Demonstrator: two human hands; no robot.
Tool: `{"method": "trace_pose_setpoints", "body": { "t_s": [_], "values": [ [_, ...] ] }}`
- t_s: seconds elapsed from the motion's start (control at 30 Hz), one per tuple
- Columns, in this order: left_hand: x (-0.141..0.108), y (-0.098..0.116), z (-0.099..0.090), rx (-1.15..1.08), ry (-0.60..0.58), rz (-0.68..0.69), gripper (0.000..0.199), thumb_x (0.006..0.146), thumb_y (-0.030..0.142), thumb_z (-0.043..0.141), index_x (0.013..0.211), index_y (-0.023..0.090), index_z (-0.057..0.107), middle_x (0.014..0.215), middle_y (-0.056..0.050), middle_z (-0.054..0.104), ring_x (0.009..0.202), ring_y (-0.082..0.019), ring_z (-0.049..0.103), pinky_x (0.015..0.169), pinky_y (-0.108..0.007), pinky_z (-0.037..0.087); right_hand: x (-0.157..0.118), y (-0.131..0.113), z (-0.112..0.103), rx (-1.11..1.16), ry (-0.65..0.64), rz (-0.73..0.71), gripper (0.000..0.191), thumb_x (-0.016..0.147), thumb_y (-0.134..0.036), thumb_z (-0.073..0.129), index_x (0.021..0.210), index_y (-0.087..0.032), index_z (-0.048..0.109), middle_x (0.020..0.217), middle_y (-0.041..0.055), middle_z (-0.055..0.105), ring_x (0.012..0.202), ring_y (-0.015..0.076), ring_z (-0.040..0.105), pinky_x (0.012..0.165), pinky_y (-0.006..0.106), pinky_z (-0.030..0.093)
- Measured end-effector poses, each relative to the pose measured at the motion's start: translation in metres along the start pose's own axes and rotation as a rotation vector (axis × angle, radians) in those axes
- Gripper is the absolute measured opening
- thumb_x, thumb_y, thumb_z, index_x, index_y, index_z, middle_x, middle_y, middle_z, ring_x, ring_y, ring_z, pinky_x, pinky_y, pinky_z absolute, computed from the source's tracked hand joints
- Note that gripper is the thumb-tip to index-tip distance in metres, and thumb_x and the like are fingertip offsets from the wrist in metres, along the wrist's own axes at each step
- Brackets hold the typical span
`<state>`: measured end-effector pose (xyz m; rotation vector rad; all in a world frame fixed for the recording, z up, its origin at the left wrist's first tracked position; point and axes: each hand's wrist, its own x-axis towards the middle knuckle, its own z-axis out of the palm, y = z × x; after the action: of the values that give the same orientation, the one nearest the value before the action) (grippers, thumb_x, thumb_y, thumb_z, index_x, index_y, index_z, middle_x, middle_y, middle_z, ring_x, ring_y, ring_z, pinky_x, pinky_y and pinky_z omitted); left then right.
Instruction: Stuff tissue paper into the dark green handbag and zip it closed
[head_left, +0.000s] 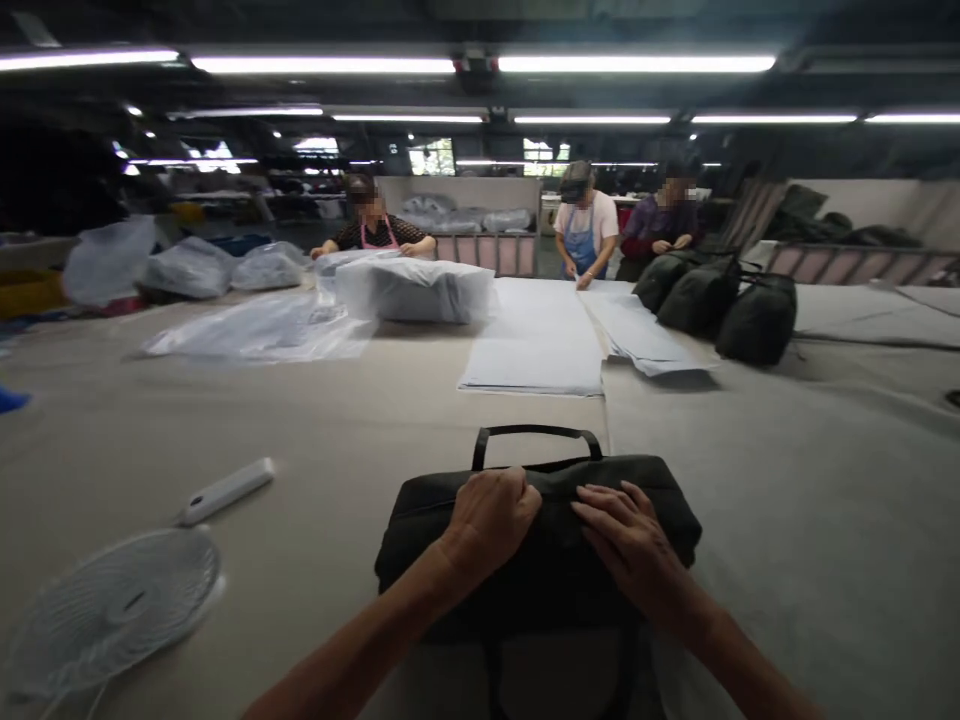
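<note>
A dark green-black fabric bag point(420, 545) with a black carry handle point(536, 434) lies on the beige table point(337, 430) right in front of me. My left hand point(491, 515) is curled into a fist, gripping the bag's top edge near the middle. Beside it, my right hand point(626, 535) rests flat on the bag, fingers stretched out and pressing the fabric down.
A white hand-held fan point(112, 600) lies at the near left. Further back are flat white sheets point(536, 350), clear plastic bags point(255, 330), a wrapped bundle point(412, 290) and several dark bags point(720, 295). Three people work at the table's far side.
</note>
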<state>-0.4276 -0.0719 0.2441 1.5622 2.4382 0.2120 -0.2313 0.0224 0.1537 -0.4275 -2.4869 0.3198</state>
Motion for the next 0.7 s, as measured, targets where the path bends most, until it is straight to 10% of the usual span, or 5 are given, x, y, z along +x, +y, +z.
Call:
{"method": "trace_pose_setpoints", "body": {
  "t_s": [0.2, 0.37, 0.7],
  "values": [
    [0.013, 0.032, 0.004, 0.101, -0.087, 0.109, 0.027, 0.095, 0.023, 0.045, 0.071, 0.02, 0.057, 0.076, -0.008, 0.072, 0.077, -0.023, 0.069, 0.062, -0.034, 0.025, 0.011, -0.023, 0.004, 0.181, 0.083, 0.177, 0.025, 0.092, -0.032, 0.07, 0.114, -0.021, 0.062, 0.121, 0.0068, 0.069, 0.116, 0.0227, 0.062, 0.114, 0.049, 0.029],
    [0.017, 0.027, -0.005, 0.236, -0.08, 0.122, 0.031, 0.098, 0.024, 0.043, 0.069, 0.021, 0.052, 0.071, -0.005, 0.07, 0.075, -0.023, 0.068, 0.061, -0.032, 0.025, 0.044, -0.036, 0.019, 0.05, 0.099, 0.315, 0.025, 0.088, -0.041, 0.069, 0.085, -0.019, 0.059, 0.092, 0.0045, 0.065, 0.092, 0.0227, 0.058, 0.089, 0.041, 0.041],
    [0.021, 0.016, -0.003, 0.401, -0.054, 0.209, 0.025, 0.096, 0.02, 0.04, 0.084, 0.026, 0.061, 0.089, -0.002, 0.074, 0.09, -0.026, 0.072, 0.067, -0.032, 0.039, 0.071, -0.036, 0.029, 0.013, -0.032, 0.288, 0.013, 0.086, -0.03, 0.058, 0.089, -0.018, 0.058, 0.094, 0.0075, 0.065, 0.092, 0.0253, 0.057, 0.076, 0.041, 0.038]
  ]
}}
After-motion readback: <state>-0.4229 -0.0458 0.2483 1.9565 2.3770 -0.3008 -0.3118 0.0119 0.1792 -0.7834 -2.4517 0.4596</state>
